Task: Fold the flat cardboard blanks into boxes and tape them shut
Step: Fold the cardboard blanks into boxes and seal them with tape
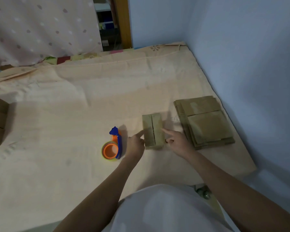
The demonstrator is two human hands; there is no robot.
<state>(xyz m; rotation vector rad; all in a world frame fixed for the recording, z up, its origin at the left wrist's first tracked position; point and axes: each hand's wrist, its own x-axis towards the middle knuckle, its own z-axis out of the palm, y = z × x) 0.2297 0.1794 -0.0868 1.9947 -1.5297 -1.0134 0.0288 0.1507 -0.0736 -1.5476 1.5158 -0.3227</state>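
On bed, box (pixel 153 131) lengthwise away

My left hand (pixel 135 144) and right hand (pixel 177 141) flank a folded box (pixel 153 131) on the sheet (pixel 74 114), forefingers touching it. A tape dispenser (pixel 112 146) lies left; flat blanks (pixel 206 123) are stacked right.
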